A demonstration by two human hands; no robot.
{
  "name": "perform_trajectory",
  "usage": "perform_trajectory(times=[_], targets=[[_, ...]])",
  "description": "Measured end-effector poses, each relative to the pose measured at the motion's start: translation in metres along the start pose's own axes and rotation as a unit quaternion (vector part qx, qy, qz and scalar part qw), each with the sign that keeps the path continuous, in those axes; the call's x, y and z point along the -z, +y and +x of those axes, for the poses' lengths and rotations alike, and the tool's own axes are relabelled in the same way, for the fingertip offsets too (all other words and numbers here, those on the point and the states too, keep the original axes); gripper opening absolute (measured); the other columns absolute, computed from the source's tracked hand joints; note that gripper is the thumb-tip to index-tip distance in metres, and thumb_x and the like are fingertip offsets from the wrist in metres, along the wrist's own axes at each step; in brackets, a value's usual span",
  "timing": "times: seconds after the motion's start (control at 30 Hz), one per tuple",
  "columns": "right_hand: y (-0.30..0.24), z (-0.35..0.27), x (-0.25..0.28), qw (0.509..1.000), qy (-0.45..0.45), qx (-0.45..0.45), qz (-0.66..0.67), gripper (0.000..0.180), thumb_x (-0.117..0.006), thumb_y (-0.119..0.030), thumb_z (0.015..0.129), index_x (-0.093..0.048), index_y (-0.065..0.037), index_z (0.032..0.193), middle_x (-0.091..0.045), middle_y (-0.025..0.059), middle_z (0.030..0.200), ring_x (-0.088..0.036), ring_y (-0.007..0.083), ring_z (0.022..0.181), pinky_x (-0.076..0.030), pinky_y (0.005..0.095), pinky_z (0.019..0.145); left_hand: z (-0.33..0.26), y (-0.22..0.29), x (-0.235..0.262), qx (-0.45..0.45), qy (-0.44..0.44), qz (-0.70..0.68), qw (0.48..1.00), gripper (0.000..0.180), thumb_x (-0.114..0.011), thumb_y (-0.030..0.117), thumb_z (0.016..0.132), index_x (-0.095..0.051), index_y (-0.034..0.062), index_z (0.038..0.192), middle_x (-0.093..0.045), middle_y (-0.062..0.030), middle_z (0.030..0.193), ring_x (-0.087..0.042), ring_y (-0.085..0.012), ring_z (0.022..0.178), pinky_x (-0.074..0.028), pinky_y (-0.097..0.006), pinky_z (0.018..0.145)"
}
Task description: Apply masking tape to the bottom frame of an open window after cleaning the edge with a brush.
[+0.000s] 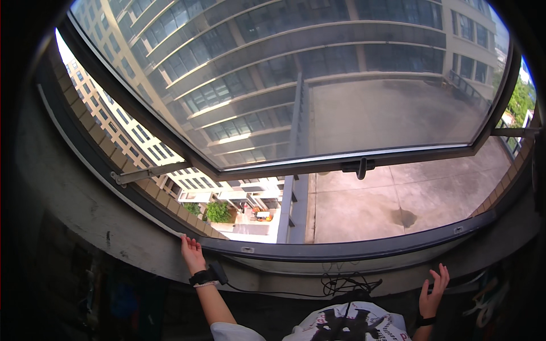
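Observation:
An outward-tilted window sash (296, 169) with a dark frame hangs over the opening, its small dark handle (361, 167) at the lower edge. My left hand (193, 254) is raised at the left part of the lower window frame (352, 250), its fingertips by the frame's edge. Its fingers are loosely bent, and nothing shows in them; whether they touch the frame I cannot tell. Lower right, my right hand (434, 290) is held up in front of the sill, fingers spread and holding nothing. Both wrists wear dark bands; the left band has a small black box.
A metal stay arm (151, 172) joins the sash to the frame at left, with another stay arm (515, 132) at right. Black cables (350, 284) lie bunched near the sill, one running to my left wrist. Outside are a concrete terrace (364, 204) and tall buildings.

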State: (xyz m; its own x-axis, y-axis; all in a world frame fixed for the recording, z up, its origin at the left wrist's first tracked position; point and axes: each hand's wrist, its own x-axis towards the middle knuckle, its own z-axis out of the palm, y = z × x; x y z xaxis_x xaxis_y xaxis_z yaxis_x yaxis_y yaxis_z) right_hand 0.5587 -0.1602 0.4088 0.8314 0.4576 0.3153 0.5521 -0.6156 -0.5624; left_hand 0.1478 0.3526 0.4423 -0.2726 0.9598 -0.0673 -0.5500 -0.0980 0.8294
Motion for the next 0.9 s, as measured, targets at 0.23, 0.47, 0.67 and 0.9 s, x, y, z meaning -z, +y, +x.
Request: perform_trajectory(times=[0.23, 0.47, 0.67, 0.9], targets=[[-0.002, 0.001, 0.001, 0.999, -0.032, 0.005, 0.026, 0.021, -0.048, 0.000, 0.078, -0.051, 0.004, 0.099, -0.038, 0.0197, 0.127, -0.030, 0.0379, 0.123, -0.027, 0.0459, 0.098, -0.048, 0.034, -0.044, -0.136, -0.050, 0.209, 0.967, 0.017, -0.051, 0.025, 0.091, -0.053, 0.0082, 0.088, -0.054, 0.0016, 0.076, -0.052, -0.0069, 0.065, -0.038, -0.020, 0.061], [-0.004, 0.005, -0.009, 0.997, -0.036, 0.039, 0.056, 0.019, -0.049, 0.002, 0.076, -0.052, 0.002, 0.094, -0.043, 0.0180, 0.121, -0.035, 0.0366, 0.118, -0.029, 0.0439, 0.097, -0.135, 0.081, -0.109, -0.321, -0.175, 0.327, 0.872, 0.019, -0.050, 0.019, 0.092, -0.048, 0.0028, 0.083, -0.052, -0.0007, 0.073, -0.053, -0.0083, 0.069, -0.040, -0.021, 0.066], [-0.013, 0.008, -0.024, 0.989, -0.054, 0.092, 0.107, 0.018, -0.051, 0.003, 0.072, -0.053, 0.001, 0.090, -0.044, 0.0200, 0.114, -0.039, 0.0382, 0.112, -0.033, 0.0435, 0.094, -0.197, 0.114, -0.129, -0.439, -0.211, 0.291, 0.823, 0.019, -0.051, 0.017, 0.091, -0.045, 0.0013, 0.081, -0.050, -0.0056, 0.077, -0.053, -0.0130, 0.072, -0.042, -0.026, 0.069], [-0.022, 0.014, -0.023, 0.983, -0.067, 0.107, 0.131, 0.016, -0.051, 0.003, 0.071, -0.052, 0.000, 0.086, -0.045, 0.0202, 0.111, -0.040, 0.0382, 0.109, -0.034, 0.0436, 0.091, -0.273, 0.129, -0.135, -0.570, -0.210, 0.357, 0.710, 0.027, -0.052, 0.026, 0.088, -0.045, 0.0019, 0.078, -0.052, -0.0113, 0.074, -0.055, -0.0211, 0.072, -0.043, -0.030, 0.067]])
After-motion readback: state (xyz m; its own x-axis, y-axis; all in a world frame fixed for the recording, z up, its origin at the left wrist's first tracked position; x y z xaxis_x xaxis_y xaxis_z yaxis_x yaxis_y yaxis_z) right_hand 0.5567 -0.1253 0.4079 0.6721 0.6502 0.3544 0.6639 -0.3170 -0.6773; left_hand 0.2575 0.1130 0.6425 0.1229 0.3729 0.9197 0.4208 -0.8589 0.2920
